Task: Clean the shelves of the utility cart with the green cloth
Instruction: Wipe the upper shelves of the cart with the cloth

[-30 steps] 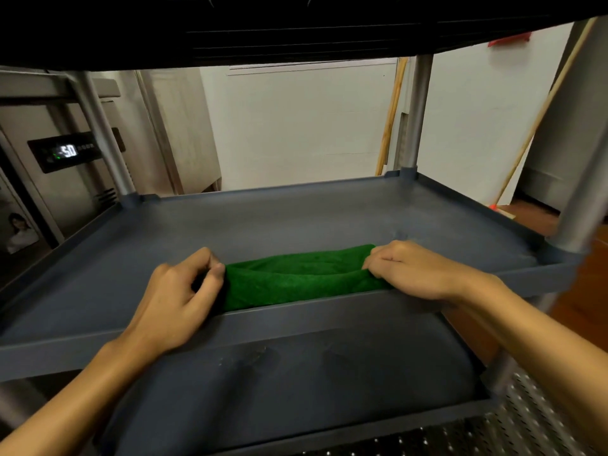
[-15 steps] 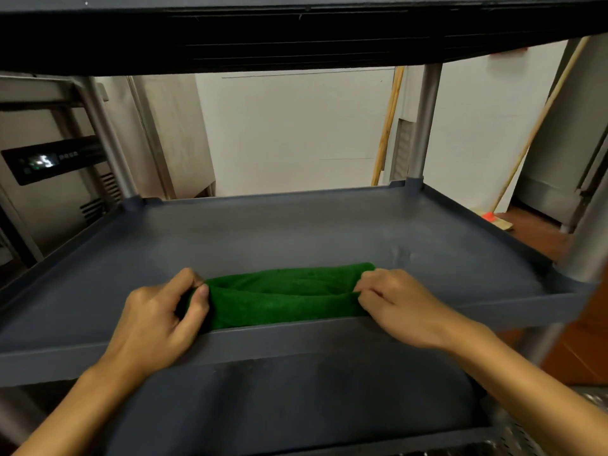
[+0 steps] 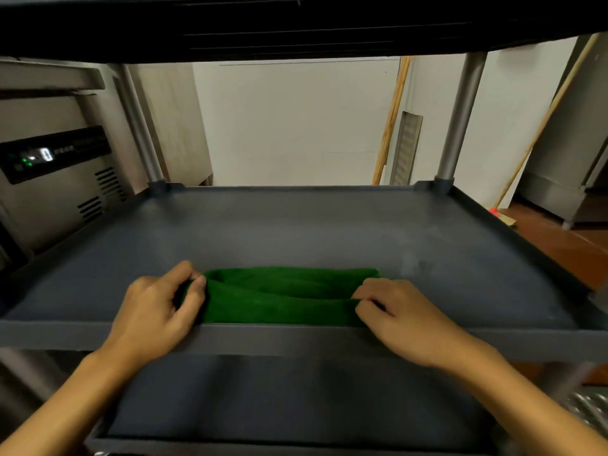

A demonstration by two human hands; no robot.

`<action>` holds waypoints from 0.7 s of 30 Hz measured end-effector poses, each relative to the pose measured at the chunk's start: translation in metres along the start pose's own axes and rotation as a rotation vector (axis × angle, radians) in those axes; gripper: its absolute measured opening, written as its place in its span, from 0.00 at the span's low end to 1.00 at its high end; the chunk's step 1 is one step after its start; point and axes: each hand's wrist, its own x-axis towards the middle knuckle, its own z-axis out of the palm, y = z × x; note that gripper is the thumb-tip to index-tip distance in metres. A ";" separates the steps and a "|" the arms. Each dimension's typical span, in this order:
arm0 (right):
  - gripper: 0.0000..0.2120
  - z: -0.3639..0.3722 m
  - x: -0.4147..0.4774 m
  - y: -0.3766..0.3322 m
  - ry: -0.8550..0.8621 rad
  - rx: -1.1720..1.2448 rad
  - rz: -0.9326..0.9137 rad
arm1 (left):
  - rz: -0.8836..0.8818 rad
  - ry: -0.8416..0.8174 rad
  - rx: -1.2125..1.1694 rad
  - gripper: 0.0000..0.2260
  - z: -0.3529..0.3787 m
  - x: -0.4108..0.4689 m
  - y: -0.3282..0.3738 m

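Both palms down: left hand (image 3: 158,312), right hand (image 3: 403,315) pinching green cloth (image 3: 279,299) ends on middle shelf (image 3: 329,232).

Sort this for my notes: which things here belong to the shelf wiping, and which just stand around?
Job: green cloth, middle shelf, left hand, right hand.
Around: steel appliance, broom, wooden poles.

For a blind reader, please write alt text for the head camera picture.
Two hands hold a folded green cloth on the middle shelf of a grey cart, the left hand at its left end and the right hand at its right end, near the front rim.
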 end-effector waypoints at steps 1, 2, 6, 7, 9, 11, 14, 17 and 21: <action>0.15 -0.004 -0.001 0.003 -0.002 0.021 0.018 | 0.004 -0.020 -0.015 0.11 0.001 0.002 0.001; 0.13 -0.008 -0.003 0.006 -0.017 0.040 0.034 | 0.003 -0.039 -0.028 0.10 0.001 0.004 0.002; 0.10 -0.032 -0.005 0.003 -0.051 -0.052 0.016 | 0.050 -0.125 -0.017 0.09 -0.008 0.024 0.007; 0.11 -0.040 -0.002 0.002 -0.042 -0.100 0.005 | 0.078 -0.140 0.012 0.10 -0.010 0.032 0.009; 0.12 -0.057 0.006 -0.001 0.000 -0.181 -0.022 | 0.140 -0.131 0.090 0.13 -0.014 0.051 0.014; 0.09 -0.079 0.018 0.001 0.048 -0.220 -0.030 | 0.161 -0.081 0.147 0.15 -0.016 0.073 0.018; 0.09 -0.120 0.047 0.009 0.137 -0.211 -0.006 | 0.109 -0.098 0.128 0.14 -0.013 0.106 0.026; 0.10 -0.163 0.081 0.018 0.166 -0.194 0.097 | 0.034 -0.151 0.057 0.12 0.003 0.139 0.033; 0.05 -0.205 0.126 0.041 0.197 -0.019 0.258 | -0.117 -0.161 -0.084 0.10 0.044 0.195 0.046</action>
